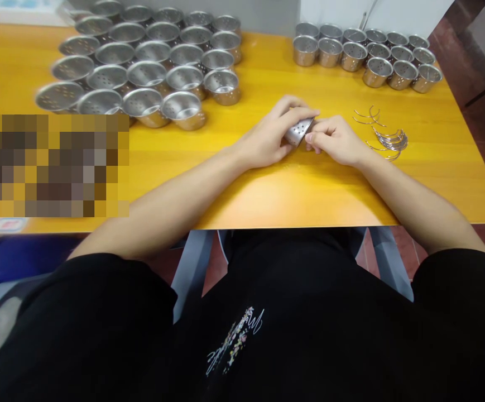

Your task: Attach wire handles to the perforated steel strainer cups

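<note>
Right now your fingers (309,137) pinch a small perforated metal cup (298,132) lying on its side at the table's (267,195) centre: your left hand (271,137) wraps over it, your right hand (336,139) grips its rim end. At three o'clock, just beside your right hand, lies a pile of wire handles (387,139). At ten o'clock stands a big cluster of cups (150,61); at one o'clock, a smaller batch (368,56).
</note>
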`<control>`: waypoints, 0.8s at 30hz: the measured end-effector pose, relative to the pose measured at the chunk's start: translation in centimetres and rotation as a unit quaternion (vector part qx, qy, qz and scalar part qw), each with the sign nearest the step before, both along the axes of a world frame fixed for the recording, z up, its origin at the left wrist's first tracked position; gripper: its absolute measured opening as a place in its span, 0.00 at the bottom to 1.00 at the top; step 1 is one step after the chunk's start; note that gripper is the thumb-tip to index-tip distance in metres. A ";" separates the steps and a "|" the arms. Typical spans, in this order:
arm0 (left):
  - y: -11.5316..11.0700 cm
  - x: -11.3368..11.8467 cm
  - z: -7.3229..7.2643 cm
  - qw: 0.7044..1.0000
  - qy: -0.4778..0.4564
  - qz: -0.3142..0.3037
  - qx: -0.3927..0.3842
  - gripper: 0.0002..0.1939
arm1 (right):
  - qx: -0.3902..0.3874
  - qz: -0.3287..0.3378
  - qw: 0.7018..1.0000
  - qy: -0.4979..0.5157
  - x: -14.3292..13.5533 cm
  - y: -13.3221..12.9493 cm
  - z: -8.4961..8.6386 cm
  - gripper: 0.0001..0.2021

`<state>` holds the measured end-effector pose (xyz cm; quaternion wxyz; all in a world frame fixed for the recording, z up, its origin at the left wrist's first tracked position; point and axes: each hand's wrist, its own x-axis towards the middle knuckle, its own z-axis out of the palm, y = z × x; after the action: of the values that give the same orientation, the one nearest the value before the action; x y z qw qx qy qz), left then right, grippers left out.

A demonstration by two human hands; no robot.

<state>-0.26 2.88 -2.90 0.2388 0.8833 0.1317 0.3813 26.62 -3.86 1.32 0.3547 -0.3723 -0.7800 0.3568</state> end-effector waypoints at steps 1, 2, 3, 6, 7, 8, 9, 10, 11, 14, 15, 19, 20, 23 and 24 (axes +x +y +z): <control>0.0 0.0 0.0 1.000 -0.003 -0.001 0.000 0.36 | 0.000 -0.003 1.000 -0.003 -0.1 -0.1 0.0 0.25; 0.0 0.0 0.0 1.000 -0.006 -0.002 0.002 0.35 | 0.000 -0.007 1.000 -0.006 -0.1 -0.1 0.1 0.24; 0.0 0.0 -0.1 1.000 -0.008 -0.002 0.005 0.35 | -0.002 -0.012 1.000 -0.009 -0.2 -0.2 0.2 0.23; 0.2 0.0 -0.3 1.000 -0.005 0.001 0.016 0.37 | -0.005 -0.022 1.000 -0.019 -0.4 -0.5 0.5 0.21; 0.3 0.0 -0.4 1.000 -0.002 0.002 0.018 0.37 | -0.005 -0.024 0.999 -0.022 -0.4 -0.6 0.6 0.21; 0.4 0.0 -0.4 1.000 -0.001 0.003 0.020 0.37 | -0.005 -0.025 0.999 -0.024 -0.5 -0.6 0.6 0.21; 0.4 0.0 -0.5 1.000 -0.003 0.002 0.021 0.37 | -0.005 -0.026 0.999 -0.026 -0.5 -0.7 0.7 0.20; 0.4 0.0 -0.5 1.000 -0.006 -0.001 0.021 0.37 | -0.005 -0.027 0.999 -0.027 -0.5 -0.7 0.7 0.20; 0.5 0.0 -0.6 1.000 -0.009 -0.003 0.020 0.36 | -0.005 -0.027 0.999 -0.028 -0.5 -0.7 0.7 0.20; 0.6 0.0 -0.7 1.000 -0.015 -0.008 0.014 0.36 | -0.004 -0.028 0.999 -0.030 -0.4 -0.6 0.6 0.20; 0.7 0.0 -0.7 1.000 -0.016 -0.008 0.014 0.36 | -0.004 -0.029 0.999 -0.032 -0.4 -0.6 0.6 0.20; 0.8 -0.1 -0.8 1.000 -0.012 -0.006 0.023 0.37 | -0.002 -0.031 0.999 -0.034 -0.4 -0.7 0.6 0.21; 0.8 -0.1 -0.8 1.000 -0.010 -0.006 0.025 0.37 | -0.001 -0.032 0.999 -0.034 -0.5 -0.7 0.6 0.22; 0.6 -0.1 -0.5 1.000 -0.002 -0.003 0.021 0.37 | 0.001 -0.032 0.999 -0.033 -0.5 -0.6 0.5 0.23; 0.5 -0.1 -0.4 1.000 -0.001 0.000 0.016 0.37 | 0.001 -0.032 0.999 -0.032 -0.4 -0.5 0.4 0.23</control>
<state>-0.33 3.36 -3.30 0.2246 0.8866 0.1256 0.3843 26.19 -4.40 1.77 0.3409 -0.4083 -0.7788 0.3324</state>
